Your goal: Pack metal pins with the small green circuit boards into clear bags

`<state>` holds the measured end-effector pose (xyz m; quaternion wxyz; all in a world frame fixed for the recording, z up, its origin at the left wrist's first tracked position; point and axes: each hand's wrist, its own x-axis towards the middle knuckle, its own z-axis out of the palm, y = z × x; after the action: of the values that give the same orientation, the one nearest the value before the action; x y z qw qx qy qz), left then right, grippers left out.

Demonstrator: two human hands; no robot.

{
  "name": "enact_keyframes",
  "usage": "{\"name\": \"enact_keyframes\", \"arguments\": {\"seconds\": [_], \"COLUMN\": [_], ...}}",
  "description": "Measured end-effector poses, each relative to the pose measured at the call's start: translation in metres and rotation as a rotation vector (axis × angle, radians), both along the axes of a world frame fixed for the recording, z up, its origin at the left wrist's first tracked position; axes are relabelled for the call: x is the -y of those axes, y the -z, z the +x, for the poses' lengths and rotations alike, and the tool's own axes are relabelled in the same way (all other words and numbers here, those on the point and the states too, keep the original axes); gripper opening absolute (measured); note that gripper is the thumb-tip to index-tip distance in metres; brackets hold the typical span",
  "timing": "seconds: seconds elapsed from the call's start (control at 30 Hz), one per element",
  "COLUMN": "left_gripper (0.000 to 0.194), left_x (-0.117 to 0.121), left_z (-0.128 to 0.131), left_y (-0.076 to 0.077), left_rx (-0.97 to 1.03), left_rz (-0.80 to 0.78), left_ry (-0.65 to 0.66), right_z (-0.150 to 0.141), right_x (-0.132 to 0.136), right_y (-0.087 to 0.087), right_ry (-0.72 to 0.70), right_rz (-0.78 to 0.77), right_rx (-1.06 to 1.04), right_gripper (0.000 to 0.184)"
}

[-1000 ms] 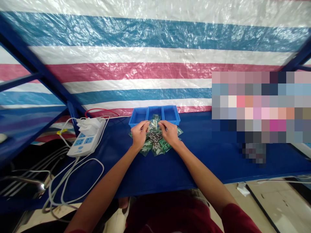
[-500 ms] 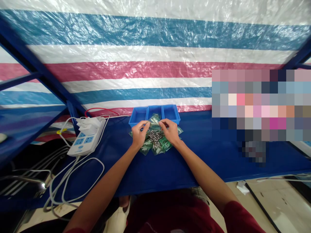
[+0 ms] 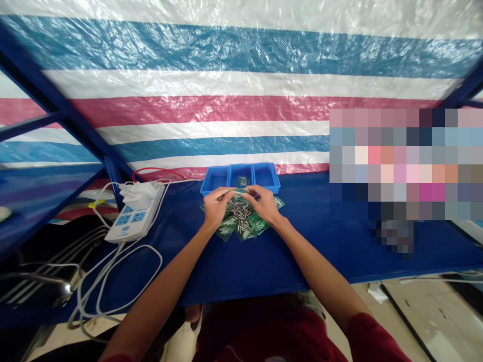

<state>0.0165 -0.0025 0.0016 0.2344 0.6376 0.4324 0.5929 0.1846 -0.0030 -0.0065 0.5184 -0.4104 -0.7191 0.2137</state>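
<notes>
A heap of small green plastic bags [image 3: 226, 229] and short silver metal pins [image 3: 240, 212] lies on the blue table [image 3: 264, 256], just in front of a blue three-compartment tray [image 3: 217, 178]. My left hand [image 3: 216, 205] and my right hand [image 3: 265, 203] hover over the heap's far side, fingers curled. Between their fingertips both pinch one small clear green bag [image 3: 237, 191], held near the tray's front rim. The tray's middle compartment holds a few similar bags [image 3: 242, 180].
A white power strip [image 3: 130, 221] with plugs and looping white cables [image 3: 113, 281] sits on the table's left. A striped tarp [image 3: 226, 100] hangs behind. Blue frame bars [image 3: 56, 108] run along the left. A pixelated patch covers the right.
My hands rose slightly from the heap and drew closer together, bringing a small bag up between the fingertips near the tray's rim.
</notes>
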Motion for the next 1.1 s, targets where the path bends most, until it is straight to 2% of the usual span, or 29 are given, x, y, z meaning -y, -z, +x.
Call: {"name": "enact_keyframes", "arguments": {"seconds": [0.27, 0.6, 0.83, 1.0, 1.1], "left_gripper": [0.030, 0.024, 0.027, 0.029, 0.034], "left_x": [0.0033, -0.0010, -0.0009, -0.0014, -0.0003], "left_z": [-0.0021, 0.0007, 0.0021, 0.0013, 0.0014], "left_y": [-0.0049, -0.0002, 0.0015, -0.0001, -0.0021], "left_rx": [-0.044, 0.168, 0.161, 0.157, 0.152], "left_rz": [-0.009, -0.094, -0.097, -0.104, -0.109], "left_ry": [0.000, -0.023, 0.051, 0.059, 0.099], "right_z": [-0.0017, -0.0025, -0.0019, -0.0036, -0.0037], "right_x": [0.0023, 0.0018, 0.0030, 0.0027, 0.0043], "right_y": [-0.0044, -0.0001, -0.0032, -0.0012, -0.0017], "right_ry": [0.097, 0.018, 0.068, 0.063, 0.041], "right_rz": [0.103, -0.038, -0.022, -0.024, -0.031], "right_rx": [-0.021, -0.036, -0.038, -0.059, -0.067], "right_gripper": [0.032, 0.030, 0.026, 0.022, 0.027]}}
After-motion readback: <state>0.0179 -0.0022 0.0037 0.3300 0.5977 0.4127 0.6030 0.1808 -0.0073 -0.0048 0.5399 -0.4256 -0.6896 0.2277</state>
